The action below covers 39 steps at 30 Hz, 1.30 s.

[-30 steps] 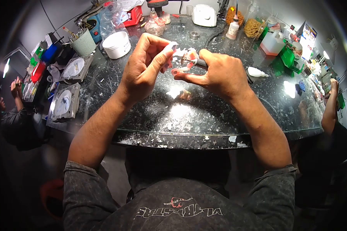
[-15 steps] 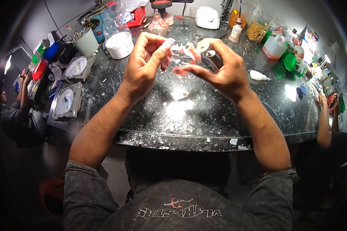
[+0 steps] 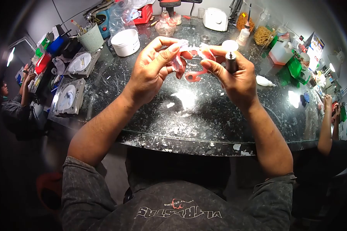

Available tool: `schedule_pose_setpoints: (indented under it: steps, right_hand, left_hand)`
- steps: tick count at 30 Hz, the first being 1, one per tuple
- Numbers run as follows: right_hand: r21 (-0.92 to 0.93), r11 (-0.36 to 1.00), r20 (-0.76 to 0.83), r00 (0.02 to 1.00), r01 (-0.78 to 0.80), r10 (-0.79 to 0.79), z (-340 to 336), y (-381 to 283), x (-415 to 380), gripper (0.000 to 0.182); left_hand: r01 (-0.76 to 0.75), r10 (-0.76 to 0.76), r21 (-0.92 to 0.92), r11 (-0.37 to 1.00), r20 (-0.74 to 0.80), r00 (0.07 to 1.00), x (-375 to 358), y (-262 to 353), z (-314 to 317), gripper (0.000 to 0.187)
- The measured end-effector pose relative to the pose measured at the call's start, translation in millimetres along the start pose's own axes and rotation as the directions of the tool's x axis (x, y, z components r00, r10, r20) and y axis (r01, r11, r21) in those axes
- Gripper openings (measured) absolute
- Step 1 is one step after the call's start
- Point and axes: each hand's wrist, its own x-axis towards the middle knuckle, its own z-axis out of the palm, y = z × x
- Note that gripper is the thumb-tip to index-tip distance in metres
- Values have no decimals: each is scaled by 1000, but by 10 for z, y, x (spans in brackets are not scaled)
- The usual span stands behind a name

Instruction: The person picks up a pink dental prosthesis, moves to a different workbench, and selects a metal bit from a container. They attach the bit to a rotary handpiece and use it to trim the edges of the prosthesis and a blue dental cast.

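Observation:
My left hand [image 3: 154, 73] is closed, its thumb and fingers pinching one end of a pink denture [image 3: 177, 63] with a white, tooth-like row along it. The denture spans across to my right hand [image 3: 240, 75], whose thumb and index finger grip its other end. Also held in my right hand is a dark rotary handpiece [image 3: 231, 66], tip up, with a round white disc [image 3: 230, 46] at its end. Below the fingers, a curved pink-red piece [image 3: 192, 76] lies on the black bench [image 3: 150, 115].
Two metal flasks [image 3: 67, 99] with white filling stand at the left. Behind are a white tub [image 3: 126, 42], a tool cup [image 3: 91, 37] and a glass jar [image 3: 165, 27]. On the right are a small white bottle [image 3: 264, 81] and a jug [image 3: 280, 53]. Other people work at both sides.
My right hand has turned the handpiece upright, its disc now higher and facing me. Its thumb and index finger have closed on the denture's right end. The view has shifted slightly.

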Motion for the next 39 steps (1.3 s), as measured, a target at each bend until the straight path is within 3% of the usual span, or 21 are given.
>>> schedule_pose_setpoints:
  steps: [5, 7, 9, 10, 11, 13, 20, 39]
  right_hand:
    - [-1, 998, -2, 998, -69, 69, -9, -25, 18, 28]
    - [-430, 876, 8, 971, 219, -239, -33, -2, 61, 30]
    - [-512, 845, 39, 987, 155, -158, -75, -32, 51, 32]
    - [-591, 800, 61, 995, 97, -75, -98, -47, 46, 36]
    - [-594, 799, 59, 995, 95, -75, -112, -42, 45, 36]
    - [-722, 652, 143, 972, 232, -188, -130, -1, 44, 41]
    - [-775, 569, 187, 960, 276, -210, -136, -16, 27, 40]
    - [-792, 558, 190, 969, 247, -160, -97, -39, 23, 38]
  left_hand:
    - [6, -6, 2, 1000, -18, 1000, 19, -12, -27, 25]
    - [-6, 7, 26, 1000, -31, 1000, 19, -8, -30, 24]
    - [-97, 106, 236, 967, -26, 994, 22, 4, -10, 20]
    - [-96, 105, 233, 968, -23, 994, 19, 11, 16, 20]
    - [-123, 132, 294, 948, -11, 991, 10, 21, 49, 18]
    - [-148, 157, 352, 924, 5, 988, -14, 18, 90, 16]
    - [-206, 192, 389, 898, 76, 978, -41, 16, 106, 16]
    - [-199, 185, 381, 903, 73, 980, -48, 25, 124, 15]
